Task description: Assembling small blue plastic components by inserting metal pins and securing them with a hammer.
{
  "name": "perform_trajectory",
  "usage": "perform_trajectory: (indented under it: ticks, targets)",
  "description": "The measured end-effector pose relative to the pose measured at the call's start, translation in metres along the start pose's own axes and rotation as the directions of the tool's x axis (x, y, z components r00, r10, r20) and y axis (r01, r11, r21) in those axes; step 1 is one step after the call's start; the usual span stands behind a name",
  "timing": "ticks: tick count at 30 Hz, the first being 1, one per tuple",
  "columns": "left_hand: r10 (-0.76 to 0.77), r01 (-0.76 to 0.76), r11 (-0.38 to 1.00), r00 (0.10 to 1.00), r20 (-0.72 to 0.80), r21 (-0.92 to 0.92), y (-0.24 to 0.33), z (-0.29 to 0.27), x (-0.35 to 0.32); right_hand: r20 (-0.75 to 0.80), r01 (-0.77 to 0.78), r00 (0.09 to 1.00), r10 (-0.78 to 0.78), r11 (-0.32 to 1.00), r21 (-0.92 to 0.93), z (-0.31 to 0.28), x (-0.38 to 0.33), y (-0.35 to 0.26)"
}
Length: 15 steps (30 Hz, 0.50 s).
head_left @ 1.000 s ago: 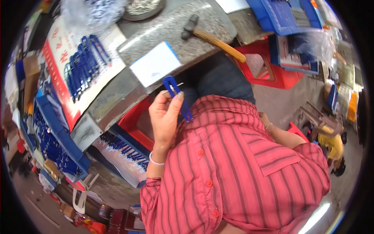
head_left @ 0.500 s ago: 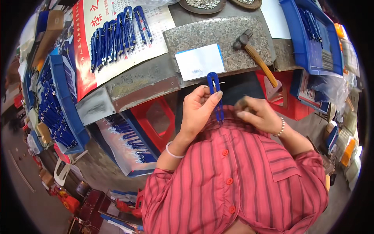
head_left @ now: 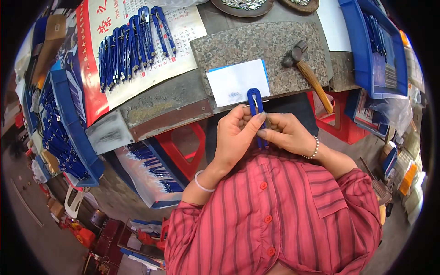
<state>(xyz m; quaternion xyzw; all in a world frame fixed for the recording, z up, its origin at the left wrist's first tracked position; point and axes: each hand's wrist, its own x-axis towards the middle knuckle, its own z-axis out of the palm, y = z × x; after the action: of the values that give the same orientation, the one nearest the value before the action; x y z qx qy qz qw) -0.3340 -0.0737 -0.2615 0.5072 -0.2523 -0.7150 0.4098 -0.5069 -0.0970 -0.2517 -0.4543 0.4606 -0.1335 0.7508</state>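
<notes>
A long blue metal piece (head_left: 253,97) with two legs and a rounded, slotted top stands between my hands, just off the table's near edge. My left hand (head_left: 234,137) pinches it between thumb and fingers. Out of its left side sticks a thin metal pin (head_left: 246,106). My right hand (head_left: 291,134) is against the piece's right side, thumb and forefinger pressed together beside my left thumb; anything between those fingertips is hidden. The lower legs of the piece show below my thumbs.
A white paper pad (head_left: 233,83) lies on a granite slab (head_left: 247,40) with a wooden-handled hammer (head_left: 314,85). Similar blue pieces (head_left: 133,48) rest on a printed sheet at left. Blue bins (head_left: 89,153) flank the table; dishes of small metal parts (head_left: 243,5) stand behind.
My right hand has moved left from beside the blue piece and now meets it and my left hand. My left hand still grips the piece. The whole view has shifted slightly.
</notes>
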Motion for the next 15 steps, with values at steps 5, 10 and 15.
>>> perform_trajectory:
  ticks: [5, 10, 15]
  targets:
    - [-0.025, 0.025, 1.0, 1.0, -0.003, -0.004, 0.0056, 0.0013, 0.0, 0.054, 0.033, 0.998, -0.03, 0.998, -0.054, -0.0056, 0.0027, 0.0044]
    - [-0.048, 0.048, 0.997, 0.999, 0.007, 0.053, 0.0035, -0.0007, 0.0005, 0.087, 0.006, 0.996, -0.004, 1.0, -0.016, -0.0066, 0.0036, 0.0]
    - [-0.049, 0.049, 0.996, 0.999, 0.006, 0.069, 0.0067, -0.0002, 0.0006, 0.067, -0.013, 0.998, 0.01, 0.998, 0.055, -0.0045, 0.0025, 0.001]
